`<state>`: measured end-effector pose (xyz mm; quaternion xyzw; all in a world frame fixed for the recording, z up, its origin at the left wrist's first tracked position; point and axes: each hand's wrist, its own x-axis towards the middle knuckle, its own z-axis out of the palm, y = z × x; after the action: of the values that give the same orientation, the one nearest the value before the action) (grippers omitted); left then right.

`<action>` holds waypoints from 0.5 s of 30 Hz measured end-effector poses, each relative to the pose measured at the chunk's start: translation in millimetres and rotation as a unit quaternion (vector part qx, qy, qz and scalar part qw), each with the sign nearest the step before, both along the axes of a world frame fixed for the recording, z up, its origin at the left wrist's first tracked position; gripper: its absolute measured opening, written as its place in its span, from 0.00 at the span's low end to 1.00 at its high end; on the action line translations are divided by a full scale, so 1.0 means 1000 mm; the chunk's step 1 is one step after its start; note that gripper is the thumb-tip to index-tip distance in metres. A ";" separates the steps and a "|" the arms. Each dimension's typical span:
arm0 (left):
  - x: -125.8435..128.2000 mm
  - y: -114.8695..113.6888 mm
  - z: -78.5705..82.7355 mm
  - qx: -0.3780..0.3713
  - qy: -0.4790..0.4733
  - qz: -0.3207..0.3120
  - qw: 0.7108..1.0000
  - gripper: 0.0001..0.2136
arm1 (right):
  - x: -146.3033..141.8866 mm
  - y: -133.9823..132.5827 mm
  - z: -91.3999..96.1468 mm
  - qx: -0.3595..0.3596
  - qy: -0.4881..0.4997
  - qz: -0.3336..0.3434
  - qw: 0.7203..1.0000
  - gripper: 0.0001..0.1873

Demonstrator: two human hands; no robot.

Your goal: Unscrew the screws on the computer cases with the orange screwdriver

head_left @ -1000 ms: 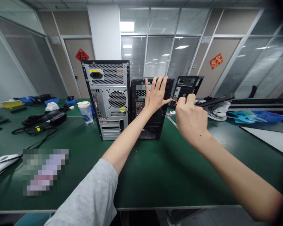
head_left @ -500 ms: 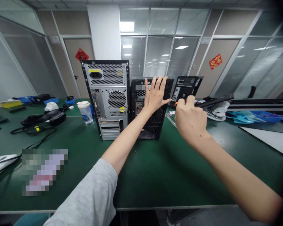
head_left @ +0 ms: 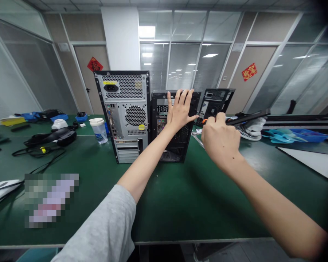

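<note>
A smaller black computer case [head_left: 186,147] stands upright on the green table, its rear panel with ports and vents facing me. My left hand [head_left: 178,113] lies spread against the upper part of that panel, hiding some of it. To the right of the case, my right hand [head_left: 221,140] is closed around a screwdriver [head_left: 205,121]; an orange bit of the handle and a thin shaft show. The shaft points at the right edge of the case; whether its tip touches a screw is too small to tell. A taller silver-backed computer case [head_left: 120,123] stands close on the left.
Behind on the right is another black computer case [head_left: 215,102]. A lidded plastic cup [head_left: 98,131] stands left of the tall case. Cables and black gear [head_left: 53,136] lie further left, a blue tray [head_left: 313,135] and a white panel [head_left: 314,162] on the right.
Hardly anything differs. My right hand has shifted very slightly to the left, its fist still round the screwdriver; the left hand keeps its place on the case.
</note>
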<state>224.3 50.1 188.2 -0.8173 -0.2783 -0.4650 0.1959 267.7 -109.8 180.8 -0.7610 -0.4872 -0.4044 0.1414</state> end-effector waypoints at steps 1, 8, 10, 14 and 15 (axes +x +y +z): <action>0.000 0.000 0.000 0.001 0.001 0.001 1.000 0.39 | 0.000 0.000 0.000 -0.002 0.001 -0.001 1.000 0.17; 0.001 0.001 0.000 0.012 -0.005 0.004 1.000 0.38 | -0.001 0.000 0.001 -0.010 0.015 0.003 1.000 0.17; 0.001 0.001 0.000 0.010 -0.006 0.002 1.000 0.39 | -0.001 0.000 0.001 -0.012 0.016 0.002 1.000 0.17; 0.001 0.000 0.000 -0.002 -0.002 0.001 1.000 0.39 | 0.000 0.001 0.001 -0.012 0.012 0.001 1.000 0.17; 0.001 0.000 0.000 -0.004 -0.001 0.000 1.000 0.39 | 0.000 0.001 0.001 -0.013 0.011 -0.001 1.000 0.17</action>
<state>224.8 50.1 188.6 -0.8176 -0.2808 -0.4644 0.1925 267.9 -109.0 181.4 -0.7678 -0.4903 -0.3892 0.1365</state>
